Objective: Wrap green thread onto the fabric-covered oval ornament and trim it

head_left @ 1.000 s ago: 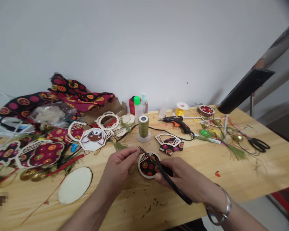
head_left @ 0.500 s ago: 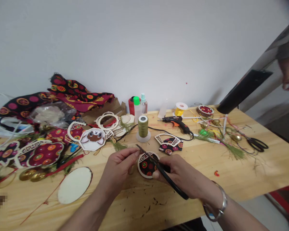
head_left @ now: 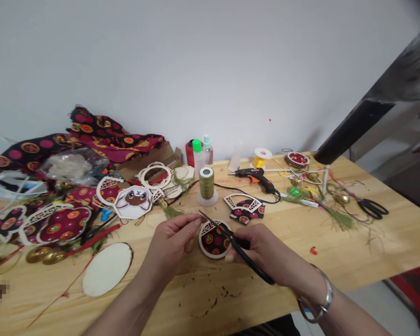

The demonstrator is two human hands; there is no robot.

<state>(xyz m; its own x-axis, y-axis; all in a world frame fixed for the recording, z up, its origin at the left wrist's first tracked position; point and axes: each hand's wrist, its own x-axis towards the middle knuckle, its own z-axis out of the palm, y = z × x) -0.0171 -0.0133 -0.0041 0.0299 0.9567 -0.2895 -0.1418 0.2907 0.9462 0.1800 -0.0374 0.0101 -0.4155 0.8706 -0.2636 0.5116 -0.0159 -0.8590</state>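
Note:
My right hand (head_left: 264, 249) grips a pair of black-handled scissors (head_left: 252, 265), their blades pointing up and left. Below the blades lies a round pale-rimmed ornament (head_left: 214, 241) with dark floral fabric and a fretwork corner. My left hand (head_left: 171, 242) is closed in a pinch close to the scissor tips; what sits between thumb and finger is too small to make out. Just beyond stands a spool of olive green thread (head_left: 206, 184). A fan-shaped wooden frame with patterned fabric (head_left: 247, 208) lies above my right hand.
A black glue gun (head_left: 254, 176) and yellow cord spool (head_left: 261, 157) are farther back. At left are patterned cloth (head_left: 105, 133), several ornaments and a pale oval disc (head_left: 107, 269). Other black scissors (head_left: 373, 208) lie at right beside gold bells. Dark scraps dot the front.
The view has shifted very slightly. Both hands and the scissors keep nearly the same position over the ornament. At the far right, another person's arm has moved mostly out of sight.

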